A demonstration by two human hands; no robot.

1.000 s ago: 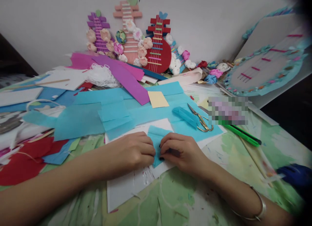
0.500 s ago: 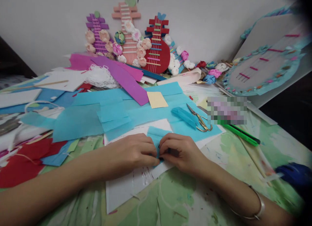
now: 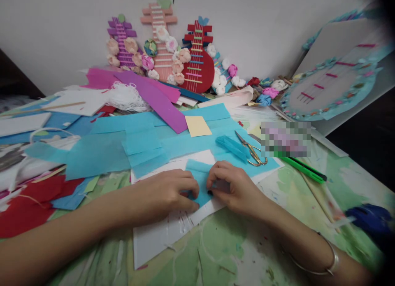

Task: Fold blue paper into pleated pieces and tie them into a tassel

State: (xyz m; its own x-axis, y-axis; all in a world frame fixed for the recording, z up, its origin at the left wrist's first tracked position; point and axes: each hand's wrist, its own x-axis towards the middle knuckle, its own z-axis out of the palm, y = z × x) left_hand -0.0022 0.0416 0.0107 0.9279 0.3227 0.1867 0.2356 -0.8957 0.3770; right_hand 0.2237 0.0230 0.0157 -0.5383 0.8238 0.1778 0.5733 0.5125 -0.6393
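A small piece of blue crepe paper [image 3: 202,183] lies over a white board [image 3: 148,245] in front of me. At its left edge my left hand [image 3: 175,191] rests with curled fingers, closed on the paper's side. My right hand [image 3: 230,187] is at the right edge, thumb and fingers bent together in a pinch on the paper; the fingertips partly hide what they grip. Beyond the hands, scissors [image 3: 251,150] with gold handles lie beside a folded blue strip [image 3: 231,147] on larger blue paper sheets [image 3: 142,140].
Paper-craft lutes, including a red one [image 3: 199,70], lean on the wall. A purple strip [image 3: 157,101], a cream square [image 3: 198,126] and white string [image 3: 126,96] lie behind. Right are a green cutter [image 3: 304,168] and a dark blue object [image 3: 370,220]; red scraps [image 3: 33,203] lie left.
My right hand has shifted slightly to the right, away from my left hand. The fingertips were nearly touching before; now more of the blue paper shows between them.
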